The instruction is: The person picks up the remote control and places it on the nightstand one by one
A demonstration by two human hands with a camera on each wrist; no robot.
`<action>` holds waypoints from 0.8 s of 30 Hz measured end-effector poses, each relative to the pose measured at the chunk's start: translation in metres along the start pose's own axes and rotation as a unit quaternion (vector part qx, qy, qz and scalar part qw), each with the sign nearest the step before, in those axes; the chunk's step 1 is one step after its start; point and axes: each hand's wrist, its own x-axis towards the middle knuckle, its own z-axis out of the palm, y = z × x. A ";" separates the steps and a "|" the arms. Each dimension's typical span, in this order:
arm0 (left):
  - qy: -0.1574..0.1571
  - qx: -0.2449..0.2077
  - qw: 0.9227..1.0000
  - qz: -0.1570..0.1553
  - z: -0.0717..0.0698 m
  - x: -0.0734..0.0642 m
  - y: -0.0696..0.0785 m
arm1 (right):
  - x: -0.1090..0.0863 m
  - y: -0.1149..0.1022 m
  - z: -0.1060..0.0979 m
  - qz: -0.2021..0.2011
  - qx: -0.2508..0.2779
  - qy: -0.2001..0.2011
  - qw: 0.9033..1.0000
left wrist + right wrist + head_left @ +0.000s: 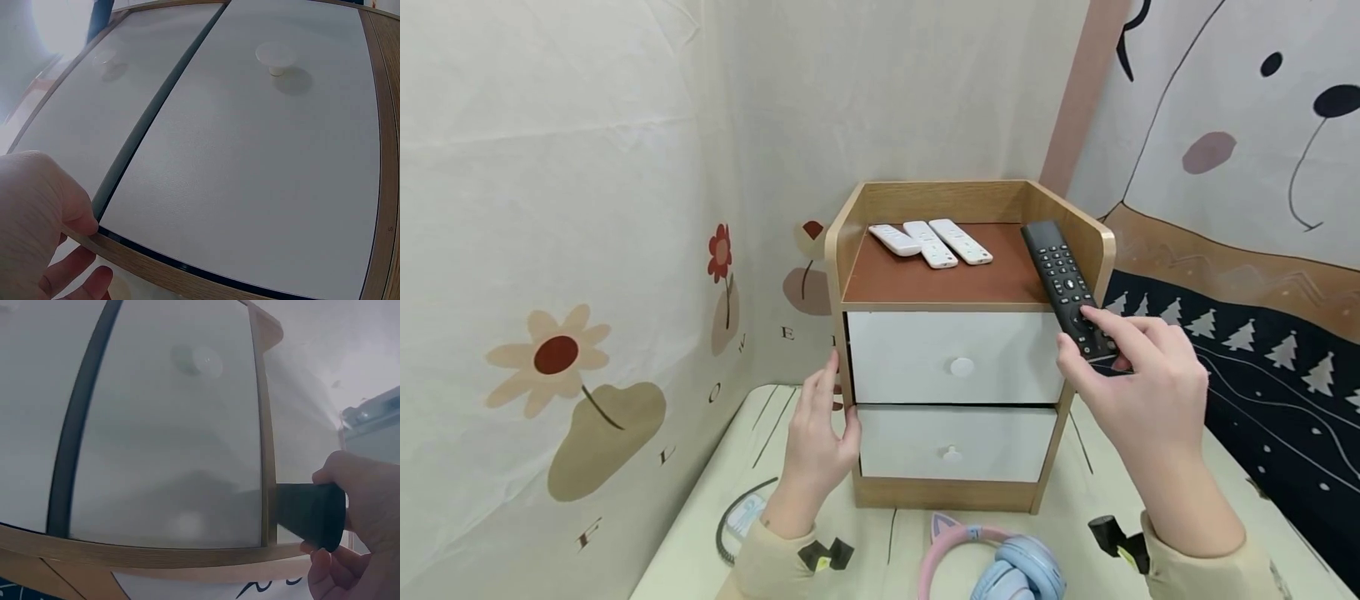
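Note:
In the head view, my right hand (1142, 392) grips the lower end of a black remote control (1063, 279) between thumb and fingers. The remote slants over the right part of the small cabinet's brown top shelf (887, 279). From the right wrist view, only the dark end of the remote (312, 509) shows beyond the cabinet edge. My left hand (820, 433) rests against the cabinet's left side, fingers extended along it. Its thumb (78, 209) touches the front edge near the gap between two white drawers. Three white remotes (961, 242) lie on the shelf.
The upper drawer (910, 358) and lower drawer (910, 442) have round white knobs. Pink and blue cat-ear headphones (1018, 567) lie before the cabinet. A dark curved band and a small pale packet (745, 514) are at the left. Printed fabric walls surround the light mat.

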 end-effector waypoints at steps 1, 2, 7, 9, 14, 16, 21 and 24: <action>0.001 0.001 1.000 0.002 0.000 0.000 0.000 | 0.002 -0.001 0.000 0.000 -0.002 -0.005 1.000; 0.000 0.001 1.000 0.002 0.000 0.000 0.000 | 0.004 -0.001 0.001 -0.001 -0.006 -0.010 1.000; 0.001 0.001 1.000 0.003 0.001 0.000 0.000 | 0.015 -0.004 0.002 0.010 -0.017 -0.034 0.999; 0.000 -0.001 1.000 0.001 0.000 0.000 0.001 | 0.018 -0.005 0.003 0.014 -0.024 -0.043 0.999; -0.003 -0.003 1.000 -0.005 -0.001 0.001 0.001 | 0.028 -0.011 0.004 0.012 -0.055 -0.067 0.996; -0.002 -0.003 1.000 -0.005 -0.001 0.000 0.001 | 0.031 -0.015 0.005 0.007 -0.066 -0.079 0.995; -0.005 -0.005 1.000 -0.008 0.000 0.000 0.000 | 0.040 -0.025 0.006 -0.005 -0.094 -0.117 0.989; -0.003 -0.003 1.000 -0.007 0.000 0.000 0.000 | 0.048 -0.031 0.007 -0.004 -0.117 -0.155 0.981</action>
